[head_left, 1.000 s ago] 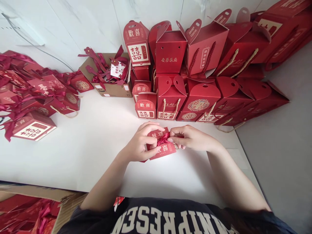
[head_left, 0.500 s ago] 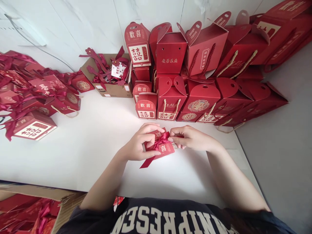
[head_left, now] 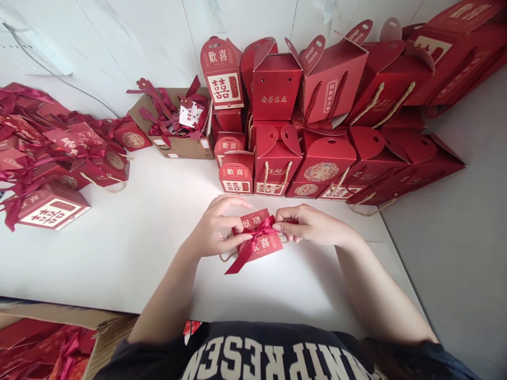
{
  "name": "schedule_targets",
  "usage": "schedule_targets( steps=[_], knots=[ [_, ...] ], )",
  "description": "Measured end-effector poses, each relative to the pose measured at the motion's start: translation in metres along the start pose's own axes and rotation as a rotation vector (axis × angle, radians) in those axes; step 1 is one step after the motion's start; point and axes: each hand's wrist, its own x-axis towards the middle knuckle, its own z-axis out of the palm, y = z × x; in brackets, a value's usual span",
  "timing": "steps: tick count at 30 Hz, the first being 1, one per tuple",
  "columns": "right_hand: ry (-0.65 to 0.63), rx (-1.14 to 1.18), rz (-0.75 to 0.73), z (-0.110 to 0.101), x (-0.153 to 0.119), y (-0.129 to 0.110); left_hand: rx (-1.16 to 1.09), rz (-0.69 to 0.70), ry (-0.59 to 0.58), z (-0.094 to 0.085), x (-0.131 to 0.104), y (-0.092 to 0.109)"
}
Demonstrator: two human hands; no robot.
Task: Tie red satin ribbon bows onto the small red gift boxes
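Surroundings on the white worktop [head_left: 130, 248]
Stacked red gift boxes [head_left: 317, 121] at the back wall; cardboard carton [head_left: 180, 145] of ribbons beside them; ribboned boxes [head_left: 51, 153] piled far left.

I have two hands at work, my left hand [head_left: 212, 232] and my right hand [head_left: 309, 224], on one small red box [head_left: 261, 237] with one ribbon [head_left: 247, 248] tied round it, near the desk's [head_left: 138, 237] front edge. At the back edge I count one brown carton [head_left: 178, 142] of ribbons. Beside it stand two small arched boxes [head_left: 236, 177] and roughly ten larger red boxes [head_left: 325, 163] with rope handles; I cannot count them exactly. The heap of ribboned boxes [head_left: 51, 158] at the left edge is too tangled to number.
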Motion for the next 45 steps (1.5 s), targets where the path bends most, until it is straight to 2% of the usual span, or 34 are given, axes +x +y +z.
schedule_targets(
  steps=[3,5,8,12,16,20,22,24,28,30,34,36,39,45],
  knots=[
    [0.0,-0.001,-0.003,0.0,0.0,0.0,-0.028,-0.035,-0.012,-0.003,0.0,0.001],
    [0.0,0.002,-0.01,0.0,0.0,0.0,-0.032,-0.119,-0.024,-0.005,0.0,0.004],
    [0.0,-0.002,-0.019,0.0,-0.001,-0.001,-0.002,-0.258,-0.098,-0.008,0.0,0.007],
    [-0.008,-0.008,-0.022,0.0,-0.001,-0.002,-0.066,-0.322,-0.184,-0.009,-0.001,0.006],
    [-0.009,-0.009,-0.005,0.0,0.0,-0.003,-0.3,-0.398,-0.185,-0.004,-0.001,0.004],
    [-0.012,-0.011,0.014,0.0,0.0,-0.002,-0.68,-0.44,-0.208,0.004,-0.001,0.001],
    [-0.02,-0.016,0.013,0.0,0.0,-0.001,-0.848,-0.476,-0.175,0.008,-0.003,-0.004],
    [-0.031,-0.019,0.012,-0.001,0.0,0.0,-0.88,-0.51,-0.106,0.01,-0.005,-0.01],
    [-0.039,-0.019,0.01,-0.002,0.0,0.001,-0.606,-0.556,0.052,0.005,-0.009,-0.022],
    [-0.035,-0.018,0.01,-0.002,-0.001,0.0,-0.484,-0.477,0.112,-0.001,-0.01,-0.021],
    [-0.03,-0.016,-0.001,-0.002,-0.001,-0.003,-0.277,-0.132,0.029,-0.013,-0.008,-0.006],
    [-0.034,-0.023,-0.012,-0.001,-0.001,-0.004,-0.098,-0.037,0.002,-0.014,-0.005,0.003],
    [-0.045,-0.029,-0.025,-0.002,-0.001,-0.004,0.125,0.009,-0.007,-0.011,-0.001,0.008],
    [-0.042,0.004,-0.017,-0.001,0.0,-0.003,0.291,-0.025,0.021,-0.007,-0.002,0.001]
  ],
)
